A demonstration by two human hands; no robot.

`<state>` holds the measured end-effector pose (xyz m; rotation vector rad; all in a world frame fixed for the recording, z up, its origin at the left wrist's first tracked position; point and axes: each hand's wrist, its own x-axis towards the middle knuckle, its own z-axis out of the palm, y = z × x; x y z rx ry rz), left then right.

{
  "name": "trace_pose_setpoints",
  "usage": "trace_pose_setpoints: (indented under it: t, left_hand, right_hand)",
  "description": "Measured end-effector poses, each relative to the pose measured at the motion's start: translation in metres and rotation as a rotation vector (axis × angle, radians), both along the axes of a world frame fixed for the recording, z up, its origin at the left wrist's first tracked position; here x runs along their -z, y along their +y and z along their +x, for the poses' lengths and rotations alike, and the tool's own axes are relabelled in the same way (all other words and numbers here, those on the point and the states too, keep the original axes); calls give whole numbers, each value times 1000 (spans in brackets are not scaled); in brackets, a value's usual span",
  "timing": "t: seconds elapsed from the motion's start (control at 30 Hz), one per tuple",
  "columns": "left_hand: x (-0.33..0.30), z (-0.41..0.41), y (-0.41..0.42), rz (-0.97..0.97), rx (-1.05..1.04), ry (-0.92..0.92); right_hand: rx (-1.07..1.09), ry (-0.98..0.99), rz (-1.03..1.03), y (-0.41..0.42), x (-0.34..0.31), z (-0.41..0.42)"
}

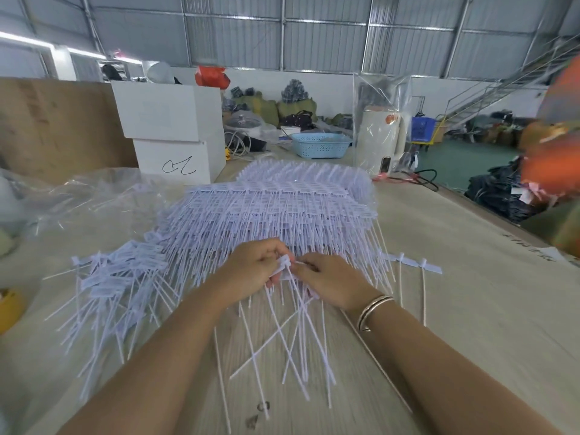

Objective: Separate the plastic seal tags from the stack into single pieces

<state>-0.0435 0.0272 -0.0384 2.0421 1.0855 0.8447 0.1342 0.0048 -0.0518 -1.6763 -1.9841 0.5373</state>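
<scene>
A big stack of white plastic seal tags (282, 202) in joined rows lies mid-table, long tails pointing toward me. At its near edge my left hand (251, 268) and my right hand (332, 284) meet, both pinching a small bunch of tags (285, 264) by the flat heads; their tails hang down between my wrists. Loose single tags (116, 277) are heaped to the left. A short joined strip of tags (414, 263) lies to the right.
Two stacked white boxes (169, 130) stand at the back left beside crumpled clear plastic (94, 196). A blue basket (320, 145) and a bagged white appliance (381, 142) sit behind the stack. A yellow tape roll (9, 309) is at the left edge. The table's edge runs along the right.
</scene>
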Motion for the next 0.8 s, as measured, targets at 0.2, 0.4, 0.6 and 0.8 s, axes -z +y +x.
trace_pose_setpoints:
  t: [0.2, 0.4, 0.6, 0.8]
  left_hand:
    - [0, 3, -3, 81, 58, 146]
    - [-1, 10, -5, 115, 101, 32]
    - [2, 1, 3, 151, -21, 150]
    - [-4, 7, -4, 97, 69, 64]
  right_hand:
    - [56, 209, 227, -13, -16, 12]
    - [-80, 213, 200, -8, -10, 4]
    - [-85, 525, 96, -14, -14, 10]
    - [-159, 443, 0, -22, -26, 4]
